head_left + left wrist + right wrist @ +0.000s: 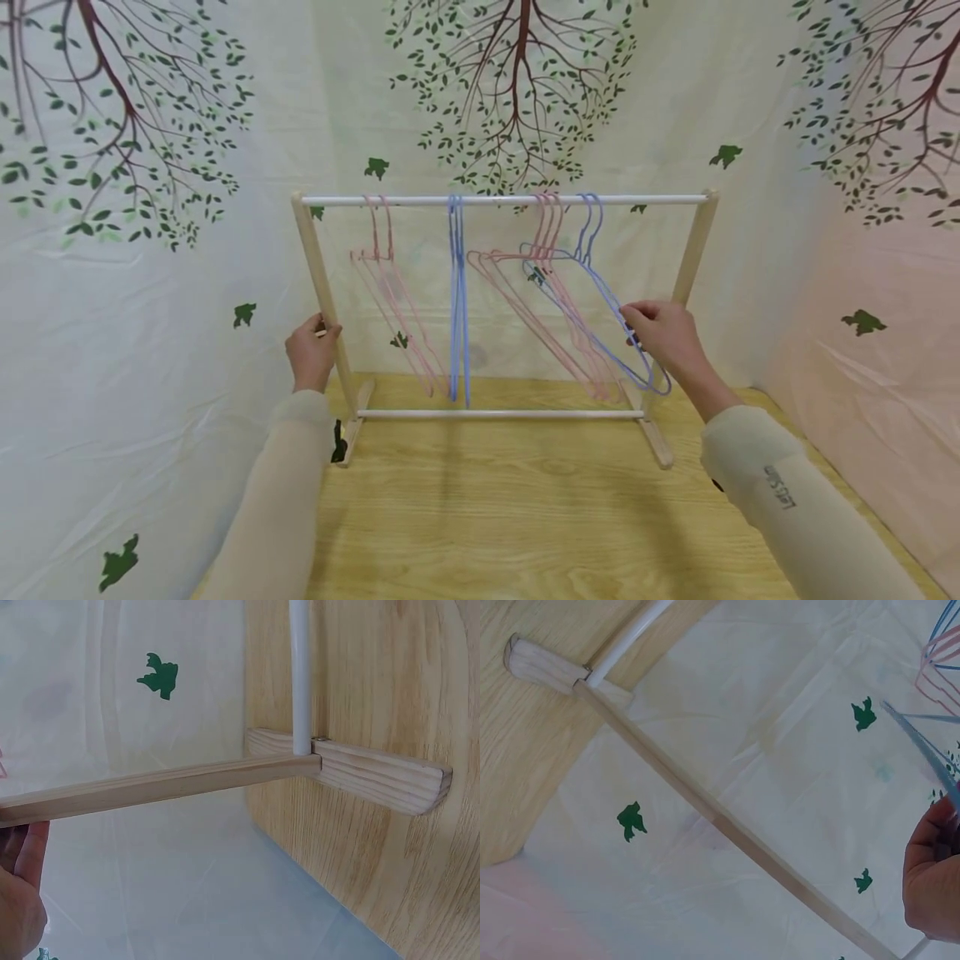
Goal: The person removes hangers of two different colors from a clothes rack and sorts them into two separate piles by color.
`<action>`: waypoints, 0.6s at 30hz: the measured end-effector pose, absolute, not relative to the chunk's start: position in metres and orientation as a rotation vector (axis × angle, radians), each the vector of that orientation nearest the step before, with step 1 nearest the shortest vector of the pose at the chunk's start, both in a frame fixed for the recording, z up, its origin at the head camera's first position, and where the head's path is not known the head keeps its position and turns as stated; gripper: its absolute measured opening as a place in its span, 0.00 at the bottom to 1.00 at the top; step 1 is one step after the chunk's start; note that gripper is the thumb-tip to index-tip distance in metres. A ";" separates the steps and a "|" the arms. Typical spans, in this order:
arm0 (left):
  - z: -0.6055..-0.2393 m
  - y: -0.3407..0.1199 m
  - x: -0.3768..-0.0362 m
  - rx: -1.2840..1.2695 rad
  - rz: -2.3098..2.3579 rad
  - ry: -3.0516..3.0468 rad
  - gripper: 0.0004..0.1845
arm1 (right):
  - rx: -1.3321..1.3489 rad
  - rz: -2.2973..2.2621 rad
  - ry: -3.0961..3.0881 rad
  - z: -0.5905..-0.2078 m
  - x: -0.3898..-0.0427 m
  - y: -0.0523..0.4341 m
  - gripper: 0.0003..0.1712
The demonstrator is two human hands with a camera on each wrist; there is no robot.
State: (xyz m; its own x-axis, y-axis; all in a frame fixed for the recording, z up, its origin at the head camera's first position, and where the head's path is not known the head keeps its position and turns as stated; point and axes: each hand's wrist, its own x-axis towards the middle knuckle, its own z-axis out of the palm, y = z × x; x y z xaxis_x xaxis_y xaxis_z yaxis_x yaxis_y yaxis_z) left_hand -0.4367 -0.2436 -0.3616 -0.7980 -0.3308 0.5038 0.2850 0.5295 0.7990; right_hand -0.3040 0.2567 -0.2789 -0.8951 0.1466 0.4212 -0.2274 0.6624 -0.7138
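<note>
My left hand (311,350) holds the left wooden post (321,275) of a small clothes rack, about midway up. In the left wrist view the fingers (31,855) of that hand lie against the post. At the rack's right end my right hand (663,333) pinches the sloping side of a blue hanger (606,293), one of two hooked there on the white top rail (495,201). The right wrist view catches only part of this hand (934,881), with the blue hanger (922,742) rising from its fingers.
Two pink hangers (390,292) hang near the left post, then several blue hangers (456,317) bunched edge-on, then several pink hangers (551,317). A white lower bar (498,414) joins the rack's feet on the wood-grain table (510,508). Leaf-printed cloth (247,150) surrounds the back and sides.
</note>
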 end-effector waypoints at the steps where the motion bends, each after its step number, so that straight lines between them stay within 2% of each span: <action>1: -0.363 -0.244 -0.437 0.035 -1.267 -2.139 0.16 | 0.043 1.125 -2.410 -0.280 -0.303 0.256 0.22; 8: -0.364 -0.242 -0.436 0.040 -1.240 -2.135 0.14 | -0.046 1.153 -2.317 -0.283 -0.296 0.259 0.23; 18: -0.362 -0.244 -0.438 0.077 -1.252 -2.144 0.16 | -0.049 1.176 -2.194 -0.292 -0.279 0.280 0.22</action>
State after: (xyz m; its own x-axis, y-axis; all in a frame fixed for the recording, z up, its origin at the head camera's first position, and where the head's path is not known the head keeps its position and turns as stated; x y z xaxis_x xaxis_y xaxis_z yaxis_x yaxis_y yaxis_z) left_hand -0.4379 -0.2440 -0.3622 -0.7895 -0.3560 0.4999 0.2606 0.5430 0.7982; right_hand -0.2788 0.2803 -0.2920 -0.7945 0.3173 0.5177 -0.2554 0.5988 -0.7591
